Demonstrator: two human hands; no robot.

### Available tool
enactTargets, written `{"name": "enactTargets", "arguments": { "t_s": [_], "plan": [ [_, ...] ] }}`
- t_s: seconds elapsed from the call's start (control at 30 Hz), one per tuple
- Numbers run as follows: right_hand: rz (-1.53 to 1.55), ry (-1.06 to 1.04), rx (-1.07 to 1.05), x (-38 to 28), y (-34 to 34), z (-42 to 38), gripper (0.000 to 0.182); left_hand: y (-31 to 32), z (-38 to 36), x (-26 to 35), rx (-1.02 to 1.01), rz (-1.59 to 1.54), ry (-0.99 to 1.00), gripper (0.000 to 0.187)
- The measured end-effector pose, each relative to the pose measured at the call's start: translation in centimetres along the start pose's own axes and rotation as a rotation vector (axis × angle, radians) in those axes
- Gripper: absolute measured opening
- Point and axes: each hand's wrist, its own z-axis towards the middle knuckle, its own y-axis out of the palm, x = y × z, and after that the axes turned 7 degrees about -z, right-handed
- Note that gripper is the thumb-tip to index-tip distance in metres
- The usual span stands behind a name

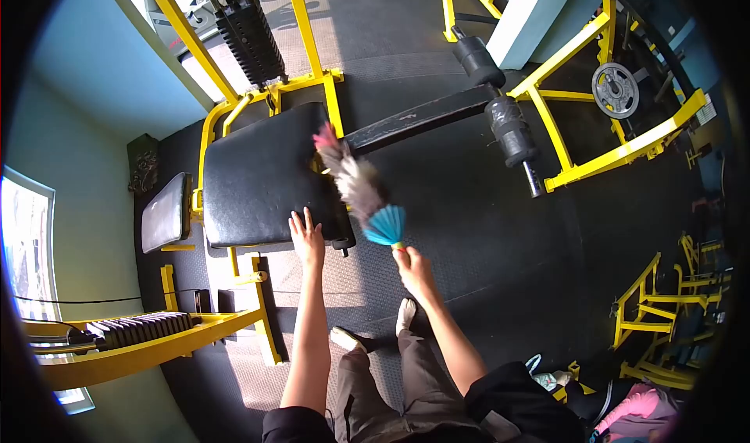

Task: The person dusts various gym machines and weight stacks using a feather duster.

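Dusting at a padded gym machine. The right grip was closed around the handle of the feather duster; the left grip was open, fingers spread on the near edge of the black pad. Outward from the handle lay a blue collar, then grey-white feathers, motion-blurred, with pink tips beside the pad's right edge. Beyond stood the yellow frame, the black beam and its foam rollers. The step in hand was judged to be a sweep along the pad's side; a further stroke would have called for a firm handle hold and feathers kept against the surface. The weight plate bore raised marks and a pale sheet hung at far right, both illegible; no brand could be read.
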Motion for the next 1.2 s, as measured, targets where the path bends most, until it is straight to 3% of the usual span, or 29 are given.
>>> {"name": "enactTargets", "arguments": {
  "t_s": [0.07, 0.17, 0.27, 0.3, 0.37, 0.47, 0.5, 0.63, 0.7, 0.77, 0.9, 0.97, 1.03, 1.13, 1.2],
  "plan": [
    [0.064, 0.132, 0.065, 1.5, -4.4, -0.6, 0.034, 0.1, 0.3, 0.2, -0.090, 0.098, -0.015, 0.057],
    [0.015, 0.091, 0.273, 3.1, -10.7, -0.9, 0.030, 0.6, 1.2, -0.1, -0.278, 0.357, 0.104, 0.054],
    [0.091, -0.038, 0.294, 0.8, -11.8, -1.4, 0.028, 1.0, 1.3, -0.1, -0.351, 0.436, 0.091, 0.054],
    [0.102, -0.006, 0.205, -0.5, -11.6, -1.8, 0.029, 1.9, 1.4, -0.7, -0.351, 0.376, 0.054, 0.056],
    [0.100, -0.155, 0.146, -1.5, -10.1, -2.0, 0.029, 1.2, 1.6, -0.1, -0.432, 0.400, 0.053, 0.058],
    [0.028, -0.217, 0.051, 1.3, -7.5, 0.3, 0.027, 2.6, 1.6, -0.6, -0.413, 0.352, 0.049, 0.065],
    [0.056, -0.149, 0.053, 1.6, -7.8, 1.0, 0.027, 2.7, 1.9, -0.8, -0.413, 0.363, 0.044, 0.066],
    [0.247, 0.000, 0.199, 6.5, -11.4, 1.5, 0.027, 0.9, 1.9, 0.7, -0.400, 0.248, 0.038, 0.071],
    [0.309, -0.039, 0.365, 11.6, -11.0, -1.1, 0.024, 0.4, 1.8, 0.9, -0.377, 0.138, 0.000, 0.072],
    [0.604, 0.249, 0.277, 16.0, -9.0, -5.4, 0.019, -0.4, 2.4, 1.8, -0.468, 0.205, 0.023, 0.072],
    [0.941, 0.562, -0.170, 14.9, -6.3, -6.3, 0.021, -1.1, 4.0, 2.2, -0.589, 0.232, -0.146, 0.076],
    [0.914, 0.592, -0.336, 14.4, -3.8, -3.7, 0.025, -3.0, 8.0, 5.0, -0.690, 0.191, -0.225, 0.065],
    [1.098, 0.623, -0.534, 14.6, -0.6, -0.8, 0.024, -2.8, 10.7, 7.6, -0.290, -0.079, 0.043, 0.063],
    [1.076, 0.498, -0.640, 11.2, 0.2, 3.0, 0.022, -2.6, 16.3, 12.7, -0.133, -0.290, 0.385, 0.064],
    [1.034, 0.484, -0.530, 9.5, -0.9, 3.8, 0.020, -1.9, 18.4, 13.9, -0.169, -0.349, 0.481, 0.066]
  ]
}}
